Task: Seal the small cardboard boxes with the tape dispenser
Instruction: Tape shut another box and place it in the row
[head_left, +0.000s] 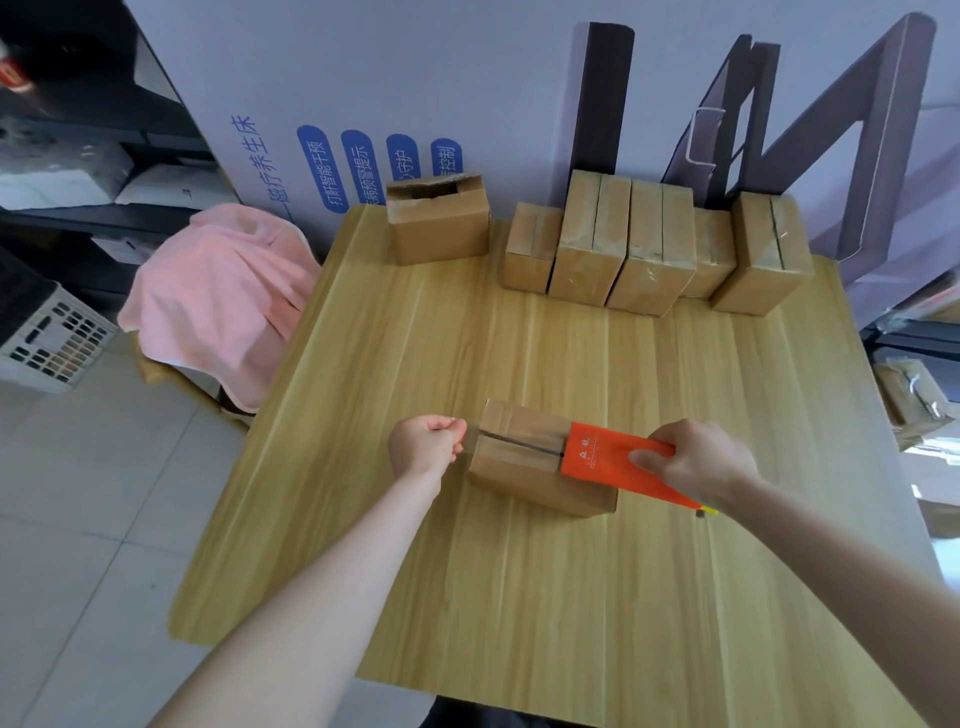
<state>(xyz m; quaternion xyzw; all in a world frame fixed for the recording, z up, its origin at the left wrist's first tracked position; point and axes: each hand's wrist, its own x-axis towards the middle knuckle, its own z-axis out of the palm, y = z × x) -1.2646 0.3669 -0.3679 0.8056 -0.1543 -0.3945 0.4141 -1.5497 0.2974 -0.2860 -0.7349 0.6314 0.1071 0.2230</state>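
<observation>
A small cardboard box (511, 467) lies on the wooden table (467, 597), its top flaps closed along a dark centre seam. An orange tape dispenser (602, 457) rests on the box's right half, gripped by my right hand (696, 460). Clear tape stretches leftwards over the seam. My left hand (427, 443) is at the box's left end, fingers pinched on the tape's free end. At the back right stands a row of several taped boxes (649, 249). One box with loose open flaps (439, 218) stands at the back left.
A large white printed carton (363, 104) leans behind the table. A chair draped in pink cloth (218, 296) sits at the table's left edge. A white crate (52, 343) and shelving stand at the far left. More shelving is on the right.
</observation>
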